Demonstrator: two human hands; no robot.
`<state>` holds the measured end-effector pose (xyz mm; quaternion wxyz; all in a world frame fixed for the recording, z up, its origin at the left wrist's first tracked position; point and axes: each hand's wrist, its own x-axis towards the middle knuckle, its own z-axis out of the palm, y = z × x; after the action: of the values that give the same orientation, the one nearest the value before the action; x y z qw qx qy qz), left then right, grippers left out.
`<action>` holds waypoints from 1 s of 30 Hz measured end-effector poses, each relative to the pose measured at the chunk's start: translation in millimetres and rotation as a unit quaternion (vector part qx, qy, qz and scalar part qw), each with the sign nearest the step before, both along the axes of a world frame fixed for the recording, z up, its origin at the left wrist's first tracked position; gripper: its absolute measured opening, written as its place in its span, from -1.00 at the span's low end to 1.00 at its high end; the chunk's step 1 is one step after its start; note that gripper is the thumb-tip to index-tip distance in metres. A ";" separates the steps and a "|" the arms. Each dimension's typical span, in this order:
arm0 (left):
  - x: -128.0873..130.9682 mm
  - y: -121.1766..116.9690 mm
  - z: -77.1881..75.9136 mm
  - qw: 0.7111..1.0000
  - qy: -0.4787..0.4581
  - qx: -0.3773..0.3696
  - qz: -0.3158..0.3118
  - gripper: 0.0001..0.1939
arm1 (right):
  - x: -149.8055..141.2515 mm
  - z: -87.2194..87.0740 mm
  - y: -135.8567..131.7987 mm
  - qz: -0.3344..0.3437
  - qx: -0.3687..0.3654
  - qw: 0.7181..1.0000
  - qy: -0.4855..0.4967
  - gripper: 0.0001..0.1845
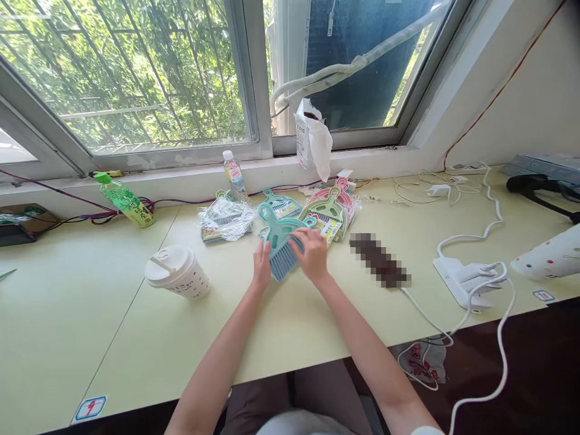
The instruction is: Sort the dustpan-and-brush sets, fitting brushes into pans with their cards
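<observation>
Mid-handling teal dustpan-and-brush set (pixel 279 227) | gripping edge with left hand (pixel 261 266) fingers | touching front with right hand (pixel 313 251), can't tell if pinching | calls for steady support imo

Yellow tabletop (pixel 235 326), cup (pixel 185 281) at nine o'clock, green bottle (pixel 125 199) at ten, dustpans (pixel 322 208) at twelve, power strip (pixel 451 283) at three

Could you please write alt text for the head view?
A person's left hand holds a teal dustpan and brush over a yellowish desk; the right hand touches them. More dustpans lie beyond, near a window; a lidded cup stands left.
</observation>
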<state>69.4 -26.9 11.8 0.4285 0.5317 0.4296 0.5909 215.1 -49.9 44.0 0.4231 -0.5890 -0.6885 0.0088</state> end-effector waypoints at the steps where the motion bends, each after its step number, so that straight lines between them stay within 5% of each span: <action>1: 3.8 -5.0 0.8 0.999 0.035 0.011 -0.005 -0.53 | -10.6 -1.1 -3.6 0.022 -0.023 0.999 -0.015 -0.74; 5: 11.0 -18.0 3.1 0.993 0.109 0.038 -0.013 -0.52 | -30.4 -3.1 -11.9 0.002 -0.046 0.999 0.011 -0.76; 10: 8.3 -20.7 4.4 0.991 0.129 0.037 -0.012 -0.51 | -18.2 2.3 -8.5 -0.037 -0.024 0.994 0.102 -0.65; 18: 4.3 -8.3 1.8 0.996 0.044 -0.001 -0.072 -0.55 | -8.9 2.0 1.0 0.002 -0.060 0.978 0.197 -0.85; 25: -47.7 32.5 -1.4 0.984 -0.125 -0.109 0.067 -0.50 | 25.6 19.7 0.4 0.085 -0.043 0.875 0.475 -0.71; 30: -87.8 35.7 4.5 0.983 -0.073 -0.162 -0.057 -0.54 | 54.7 17.8 6.8 -0.069 -0.084 0.950 0.294 -0.71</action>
<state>-18.3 8.7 16.3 0.5718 0.4342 0.4560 0.5258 269.8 -43.1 61.8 0.5554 -0.6396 -0.4880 0.2104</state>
